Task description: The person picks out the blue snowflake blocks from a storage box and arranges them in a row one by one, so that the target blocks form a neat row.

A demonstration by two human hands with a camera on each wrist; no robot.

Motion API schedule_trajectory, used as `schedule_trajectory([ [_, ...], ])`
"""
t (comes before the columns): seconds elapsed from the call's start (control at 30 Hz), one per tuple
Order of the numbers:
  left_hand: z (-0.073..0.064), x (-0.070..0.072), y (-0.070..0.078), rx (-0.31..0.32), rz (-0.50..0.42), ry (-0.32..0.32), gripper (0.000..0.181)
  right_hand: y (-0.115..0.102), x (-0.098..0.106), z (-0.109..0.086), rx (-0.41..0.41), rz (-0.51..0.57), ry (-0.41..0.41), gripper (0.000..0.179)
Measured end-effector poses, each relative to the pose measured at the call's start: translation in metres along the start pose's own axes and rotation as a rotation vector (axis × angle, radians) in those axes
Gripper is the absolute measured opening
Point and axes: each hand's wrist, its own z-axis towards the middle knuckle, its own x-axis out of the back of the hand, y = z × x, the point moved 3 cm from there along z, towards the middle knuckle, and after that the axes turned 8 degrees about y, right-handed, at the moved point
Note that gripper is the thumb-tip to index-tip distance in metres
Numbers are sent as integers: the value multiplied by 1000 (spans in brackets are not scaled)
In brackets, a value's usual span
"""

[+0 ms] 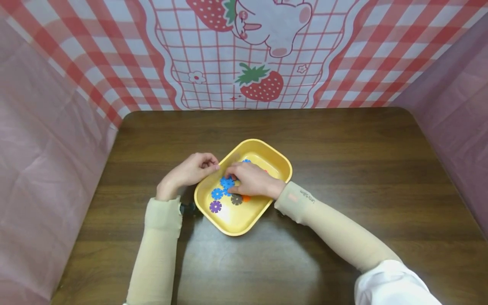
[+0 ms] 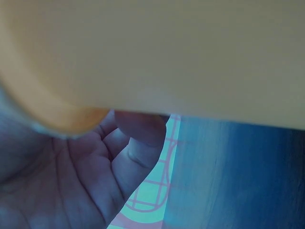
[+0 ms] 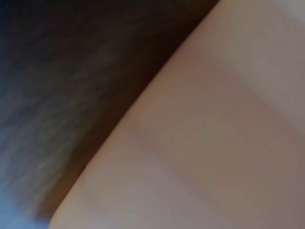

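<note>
Inside the yellow tray (image 1: pixel 232 220), right hand (image 1: pixel 251 180) at blue pieces (image 1: pixel 217 194), grip unclear; "Let's Slim" on sleeve (image 1: pixel 335 226).

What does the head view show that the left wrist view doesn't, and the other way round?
Only the head view: the right hand inside the yellow tray, at the blue pieces, with a purple piece nearby.
Only the left wrist view: the palm side of the left hand, close up, partly hidden by a blurred surface, likely the tray's outside.
Both: the left hand, the wooden table and the patterned backdrop.
</note>
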Motion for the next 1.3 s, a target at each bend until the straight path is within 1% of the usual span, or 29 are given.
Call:
schedule_trajectory([
  [0.33,-1,0,1,3,-2,-1,18,-2,0,0,-3,-16,8,31],
  [0.53,-2,-1,0,1,-7,-12,18,-1,4,-2,10,-26,46,30],
  [0.8,-2,0,0,-8,-10,-12,18,0,14,-9,9,-26,86,32],
  [1.07,-3,0,2,-22,-18,-2,16,4,28,-17,5,34,116,29],
  [1.13,-3,0,2,-29,-18,-2,16,6,30,-19,2,40,116,28],
  [1.3,-4,0,3,-24,-22,-3,16,6,35,-24,-16,50,106,27],
])
